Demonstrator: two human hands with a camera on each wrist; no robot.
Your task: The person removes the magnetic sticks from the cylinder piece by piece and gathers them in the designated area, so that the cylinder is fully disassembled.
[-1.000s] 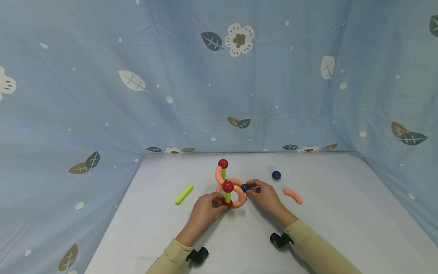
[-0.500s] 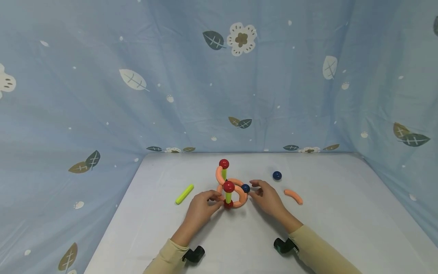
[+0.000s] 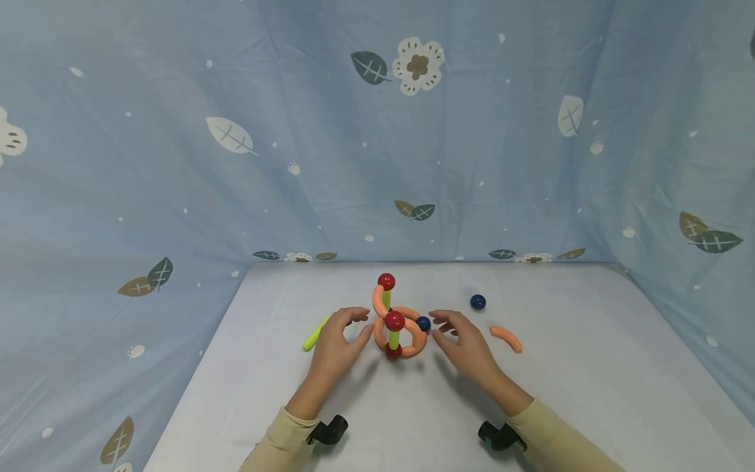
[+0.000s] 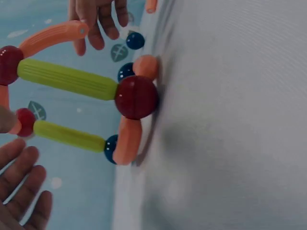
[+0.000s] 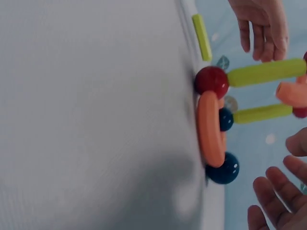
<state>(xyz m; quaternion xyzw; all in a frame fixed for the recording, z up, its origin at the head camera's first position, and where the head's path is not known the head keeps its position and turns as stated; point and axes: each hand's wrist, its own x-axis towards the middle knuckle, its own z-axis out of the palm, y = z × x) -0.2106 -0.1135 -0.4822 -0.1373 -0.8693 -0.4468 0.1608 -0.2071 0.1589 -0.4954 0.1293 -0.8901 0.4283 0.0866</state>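
Observation:
A model of magnetic rods and balls stands on the table between my hands. Its base is a ring of curved orange rods (image 3: pixel 411 351) joined by balls, including a blue ball (image 3: pixel 423 324) at the right. Two lime rods (image 4: pixel 69 79) rise from the ring, each topped by a red ball (image 3: pixel 394 321). Curved orange pieces reach out from these tops. My left hand (image 3: pixel 333 347) hovers left of the model, fingers spread and holding nothing. On the other side, my right hand (image 3: pixel 467 349) has its loosely bent fingertips just beside the blue ball, with nothing in its grasp.
A loose lime rod (image 3: pixel 315 334) lies behind my left hand, partly covered by it. To the right are a loose blue ball (image 3: pixel 478 302) and a curved orange rod (image 3: pixel 506 339). A patterned blue curtain (image 3: pixel 330 164) hangs around the white table (image 3: pixel 566 393).
My left hand has let go of the model's lower red ball and drawn away leftward, its fingers spreading. My right hand has released the blue ball and moved slightly right.

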